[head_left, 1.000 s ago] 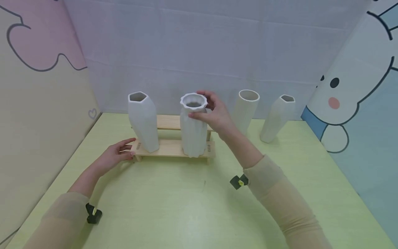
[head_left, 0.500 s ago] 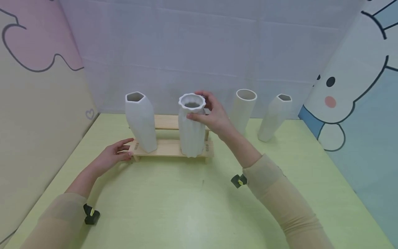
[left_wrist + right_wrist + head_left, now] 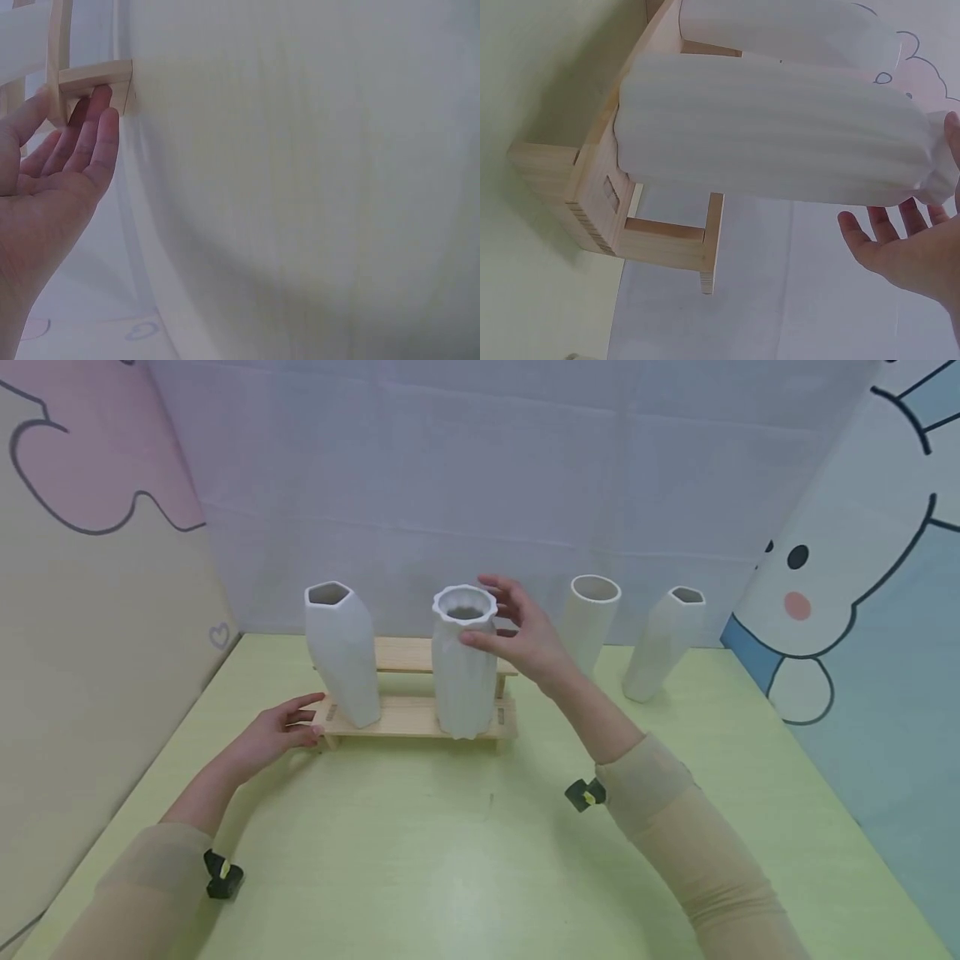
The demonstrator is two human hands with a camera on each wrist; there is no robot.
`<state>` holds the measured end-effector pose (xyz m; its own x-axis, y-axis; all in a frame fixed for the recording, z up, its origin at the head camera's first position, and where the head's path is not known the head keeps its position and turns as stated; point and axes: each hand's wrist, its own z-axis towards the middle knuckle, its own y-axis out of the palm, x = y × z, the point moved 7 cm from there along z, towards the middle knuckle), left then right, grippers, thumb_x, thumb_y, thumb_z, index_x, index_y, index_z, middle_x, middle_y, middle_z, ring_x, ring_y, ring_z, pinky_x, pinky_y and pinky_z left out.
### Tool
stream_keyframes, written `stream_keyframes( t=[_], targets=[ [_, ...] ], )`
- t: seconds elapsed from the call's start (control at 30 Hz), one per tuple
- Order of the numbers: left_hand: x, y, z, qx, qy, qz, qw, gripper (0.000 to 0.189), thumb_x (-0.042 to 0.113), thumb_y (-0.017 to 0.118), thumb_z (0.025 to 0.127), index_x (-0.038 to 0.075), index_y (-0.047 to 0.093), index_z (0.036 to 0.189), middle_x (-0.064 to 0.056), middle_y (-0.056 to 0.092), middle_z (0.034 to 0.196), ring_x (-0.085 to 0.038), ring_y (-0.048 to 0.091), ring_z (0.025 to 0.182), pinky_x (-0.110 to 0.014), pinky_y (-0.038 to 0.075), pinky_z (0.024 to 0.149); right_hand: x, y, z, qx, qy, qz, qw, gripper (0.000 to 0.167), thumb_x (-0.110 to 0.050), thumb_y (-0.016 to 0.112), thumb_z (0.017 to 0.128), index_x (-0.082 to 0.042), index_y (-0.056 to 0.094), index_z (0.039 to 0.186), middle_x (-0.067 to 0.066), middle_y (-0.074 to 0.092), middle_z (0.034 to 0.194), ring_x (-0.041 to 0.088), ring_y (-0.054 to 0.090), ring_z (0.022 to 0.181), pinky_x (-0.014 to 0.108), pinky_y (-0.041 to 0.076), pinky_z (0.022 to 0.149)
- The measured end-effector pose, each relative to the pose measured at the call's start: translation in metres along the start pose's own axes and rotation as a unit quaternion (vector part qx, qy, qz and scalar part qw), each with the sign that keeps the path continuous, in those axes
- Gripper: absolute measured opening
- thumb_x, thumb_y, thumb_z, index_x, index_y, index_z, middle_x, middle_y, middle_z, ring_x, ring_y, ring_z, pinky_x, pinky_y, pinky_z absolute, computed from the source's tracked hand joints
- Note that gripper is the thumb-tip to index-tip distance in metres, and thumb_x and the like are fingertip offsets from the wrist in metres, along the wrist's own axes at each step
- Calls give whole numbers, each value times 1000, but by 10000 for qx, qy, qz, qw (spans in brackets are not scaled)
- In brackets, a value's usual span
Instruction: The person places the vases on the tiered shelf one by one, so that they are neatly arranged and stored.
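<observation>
A white fluted vase (image 3: 465,681) with a scalloped rim stands upright on the lower front board of a two-tier wooden stand (image 3: 408,717). My right hand (image 3: 528,639) is around its neck with fingers spread and loose; in the right wrist view the index fingertip is apart from the vase, and the thumb reaches the neck. On the same board, to the left, stands a white faceted vase (image 3: 343,660). My left hand (image 3: 272,737) holds the stand's left end; in the left wrist view the thumb lies against the board (image 3: 58,52) and the fingers reach under it beside the leg.
A white cylindrical vase (image 3: 591,622) and another faceted white vase (image 3: 663,647) stand on the light green table (image 3: 450,852) to the right, behind my right forearm. The back board (image 3: 405,653) of the stand is higher. A pale cloth wall (image 3: 420,485) closes off the back.
My right hand has loosened and shifted slightly right, its fingers spreading from the fluted vase's neck. The vases, the stand and my left hand have stayed in place.
</observation>
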<state>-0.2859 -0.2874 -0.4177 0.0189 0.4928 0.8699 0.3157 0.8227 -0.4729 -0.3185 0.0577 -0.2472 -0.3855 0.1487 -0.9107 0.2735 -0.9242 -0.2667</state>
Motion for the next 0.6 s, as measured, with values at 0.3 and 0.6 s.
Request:
stream_keyframes(
  t=[0.3, 0.6],
  targets=[
    [-4, -1, 1, -18, -17, -33, 10000, 68, 24, 59, 95, 11, 23, 150, -28, 46, 134, -24, 61, 105, -32, 54, 86, -6, -17, -7, -107, -116, 12, 9999, 71, -9, 76, 79, -16, 40, 140, 8, 50, 135, 24, 50, 120, 44, 43, 102],
    [-5, -1, 0, -18, -5, -61, 10000, 68, 25, 59, 94, 11, 23, 150, -28, 47, 133, -22, 61, 104, -31, 54, 86, -5, -52, -16, 241, -75, -186, 9995, 69, -11, 76, 79, -19, 42, 139, 8, 50, 136, 24, 50, 122, 44, 41, 104]
  ],
)
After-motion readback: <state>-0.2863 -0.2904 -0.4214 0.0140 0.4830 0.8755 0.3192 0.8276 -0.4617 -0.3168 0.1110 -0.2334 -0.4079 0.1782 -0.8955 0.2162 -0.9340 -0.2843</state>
